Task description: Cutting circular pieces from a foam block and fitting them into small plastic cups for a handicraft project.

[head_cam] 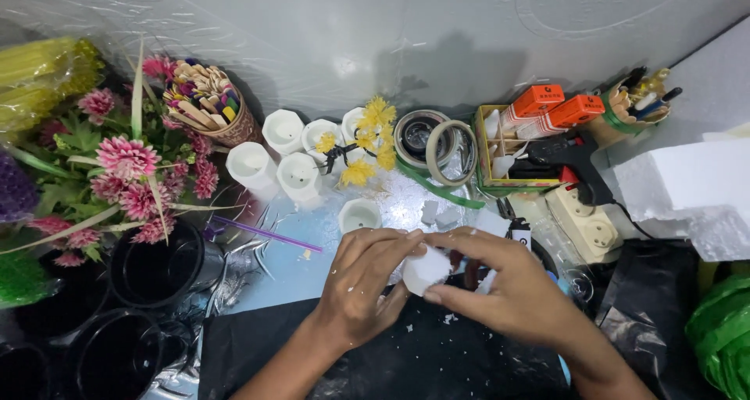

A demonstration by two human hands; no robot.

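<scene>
both hands [437,283] around white foam block [426,271] (crumbs below)

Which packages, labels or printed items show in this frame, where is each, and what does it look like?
Two orange boxes: upper right, rectangular, leaning in a yellow-green tray.
Clear-wrapped yellow bundle: top left corner, long sticks.
Small black-and-white tag: just beyond the right hand; print too small to make out.

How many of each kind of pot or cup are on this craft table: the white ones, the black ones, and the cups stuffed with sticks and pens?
White cups, plus one partly hidden behind the yellow flowers: 6
Black pots, plus one cut off at the corner: 3
Stick and pen cups: 2
Total: 11
</scene>
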